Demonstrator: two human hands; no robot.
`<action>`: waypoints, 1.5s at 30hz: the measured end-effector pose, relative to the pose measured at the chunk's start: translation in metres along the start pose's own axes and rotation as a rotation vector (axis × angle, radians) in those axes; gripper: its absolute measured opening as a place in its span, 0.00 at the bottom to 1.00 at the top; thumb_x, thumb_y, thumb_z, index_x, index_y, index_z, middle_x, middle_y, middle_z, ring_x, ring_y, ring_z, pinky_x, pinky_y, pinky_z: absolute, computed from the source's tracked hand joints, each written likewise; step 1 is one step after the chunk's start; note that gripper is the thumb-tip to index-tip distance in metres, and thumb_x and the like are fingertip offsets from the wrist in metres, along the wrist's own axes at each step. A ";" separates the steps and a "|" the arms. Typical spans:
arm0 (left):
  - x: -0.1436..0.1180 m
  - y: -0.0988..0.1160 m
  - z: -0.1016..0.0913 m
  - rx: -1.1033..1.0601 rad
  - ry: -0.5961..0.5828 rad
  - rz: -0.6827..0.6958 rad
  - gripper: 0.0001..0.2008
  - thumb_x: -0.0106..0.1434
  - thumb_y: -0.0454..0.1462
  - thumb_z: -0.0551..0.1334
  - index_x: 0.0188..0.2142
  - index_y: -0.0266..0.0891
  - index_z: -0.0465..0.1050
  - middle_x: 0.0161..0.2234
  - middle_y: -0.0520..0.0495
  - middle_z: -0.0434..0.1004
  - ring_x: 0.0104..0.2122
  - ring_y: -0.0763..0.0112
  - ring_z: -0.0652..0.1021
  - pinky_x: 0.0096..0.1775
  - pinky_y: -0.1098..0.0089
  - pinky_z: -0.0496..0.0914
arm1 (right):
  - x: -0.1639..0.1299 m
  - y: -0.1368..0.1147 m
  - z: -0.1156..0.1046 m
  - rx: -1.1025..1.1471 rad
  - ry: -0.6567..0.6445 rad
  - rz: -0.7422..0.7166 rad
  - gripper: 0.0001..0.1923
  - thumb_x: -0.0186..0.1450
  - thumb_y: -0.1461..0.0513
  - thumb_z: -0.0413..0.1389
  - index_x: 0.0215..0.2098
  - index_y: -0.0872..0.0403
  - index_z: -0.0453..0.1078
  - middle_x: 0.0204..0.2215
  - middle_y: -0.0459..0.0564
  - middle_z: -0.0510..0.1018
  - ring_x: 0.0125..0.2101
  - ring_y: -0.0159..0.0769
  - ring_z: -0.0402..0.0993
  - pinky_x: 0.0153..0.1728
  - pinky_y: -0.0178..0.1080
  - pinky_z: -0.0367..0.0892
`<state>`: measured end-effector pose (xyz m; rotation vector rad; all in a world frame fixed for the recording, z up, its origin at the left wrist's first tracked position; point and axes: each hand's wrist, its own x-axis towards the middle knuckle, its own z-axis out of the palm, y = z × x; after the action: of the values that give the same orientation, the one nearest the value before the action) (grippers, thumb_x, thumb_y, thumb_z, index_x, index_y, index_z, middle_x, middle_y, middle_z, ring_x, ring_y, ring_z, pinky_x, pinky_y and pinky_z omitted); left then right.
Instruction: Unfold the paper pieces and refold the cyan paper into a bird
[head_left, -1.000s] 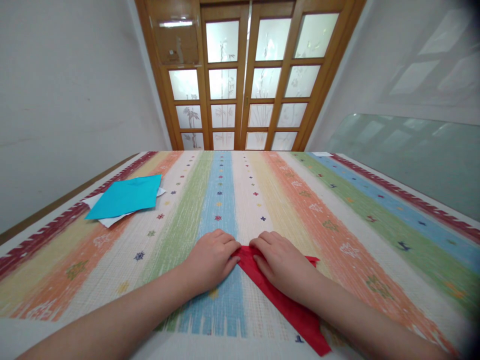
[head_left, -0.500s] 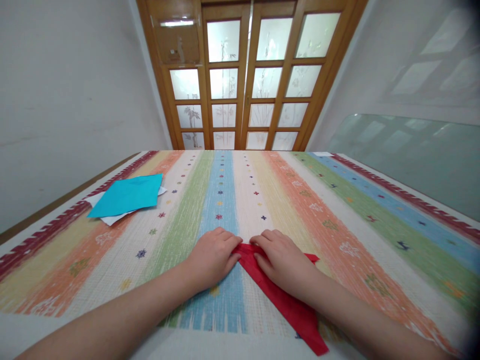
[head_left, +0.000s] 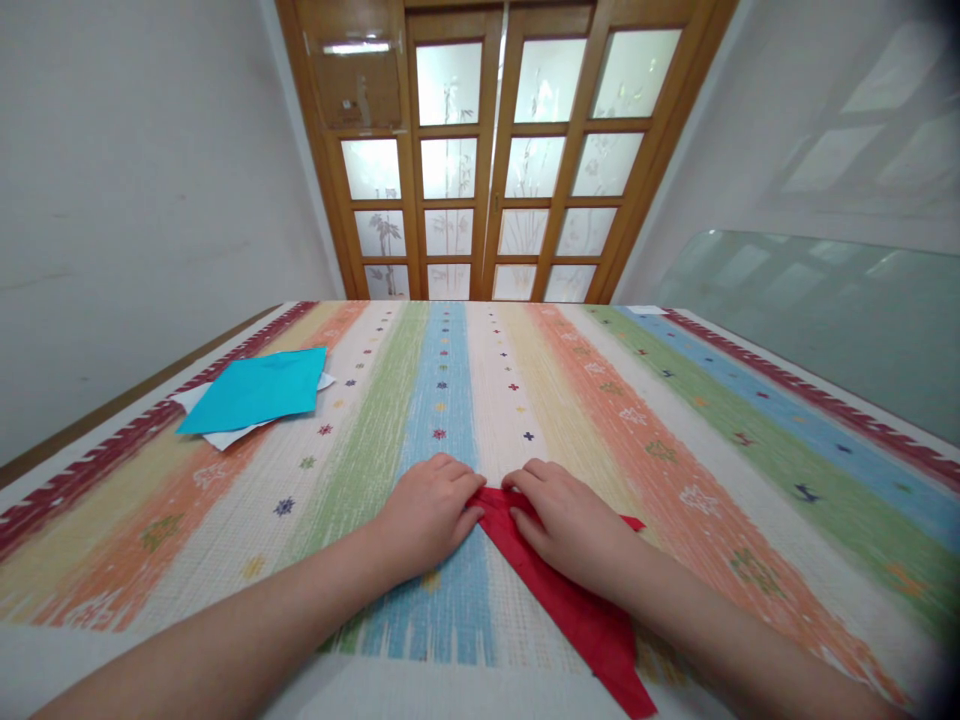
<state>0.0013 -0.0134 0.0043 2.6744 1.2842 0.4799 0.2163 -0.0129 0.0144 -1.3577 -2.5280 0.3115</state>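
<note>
Where your fingertips meet, both hands press flat on the far corner of a red sheet of paper folded into a triangle [head_left: 577,610]. Your left hand [head_left: 426,515] has its fingers curled loosely down, tips on the paper's point, pinning rather than gripping. Your right hand [head_left: 568,522] lies palm-down over the upper part of the sheet, fingers extended and spread, likewise grasping nothing. The red paper lies flat on the striped woven tablecloth [head_left: 750,450], its long folded edge running from your fingertips back toward your right forearm, a small corner showing just beyond the right wrist. As a judgement: one diagonal fold appears made and is being flattened; no finished figure shows, so further folds seem to remain. Well apart, at the far left, a turquoise square sheet [head_left: 259,390] rests on white paper [head_left: 217,437]. Beyond stand wooden glazed doors [head_left: 495,150].
</note>
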 end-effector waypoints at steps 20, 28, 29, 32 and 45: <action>0.001 -0.003 0.001 -0.018 -0.011 0.023 0.07 0.68 0.37 0.61 0.43 0.39 0.77 0.42 0.45 0.79 0.45 0.59 0.74 0.49 0.59 0.69 | -0.006 -0.007 -0.002 0.025 -0.006 0.013 0.09 0.66 0.67 0.54 0.43 0.54 0.73 0.38 0.54 0.74 0.40 0.42 0.71 0.42 0.42 0.64; 0.001 -0.004 0.003 -0.018 -0.009 0.050 0.07 0.68 0.36 0.61 0.42 0.39 0.77 0.41 0.45 0.79 0.44 0.59 0.74 0.49 0.60 0.69 | -0.004 -0.010 -0.001 0.001 -0.003 0.045 0.07 0.66 0.64 0.58 0.42 0.54 0.74 0.36 0.54 0.77 0.40 0.44 0.73 0.42 0.43 0.66; 0.001 -0.003 0.002 -0.019 -0.013 0.052 0.07 0.68 0.36 0.61 0.42 0.39 0.77 0.41 0.45 0.79 0.44 0.60 0.75 0.48 0.60 0.69 | -0.003 -0.009 0.000 0.014 -0.004 0.054 0.07 0.66 0.64 0.58 0.42 0.54 0.74 0.36 0.54 0.77 0.40 0.44 0.73 0.41 0.43 0.66; 0.001 -0.001 0.000 -0.024 -0.021 0.046 0.06 0.68 0.36 0.60 0.42 0.39 0.76 0.40 0.45 0.79 0.44 0.60 0.75 0.48 0.60 0.69 | -0.001 -0.008 0.000 0.069 -0.009 0.079 0.07 0.65 0.65 0.58 0.42 0.53 0.74 0.37 0.53 0.79 0.40 0.44 0.74 0.41 0.42 0.66; 0.000 -0.004 0.001 -0.033 0.013 -0.002 0.12 0.66 0.36 0.62 0.50 0.38 0.74 0.44 0.43 0.80 0.46 0.57 0.76 0.49 0.57 0.70 | -0.001 -0.016 0.001 -0.060 -0.006 -0.025 0.09 0.67 0.70 0.54 0.37 0.53 0.76 0.33 0.51 0.78 0.37 0.42 0.74 0.39 0.41 0.63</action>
<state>-0.0009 -0.0105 0.0023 2.6473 1.2704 0.5145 0.2040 -0.0226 0.0179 -1.3477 -2.5762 0.2370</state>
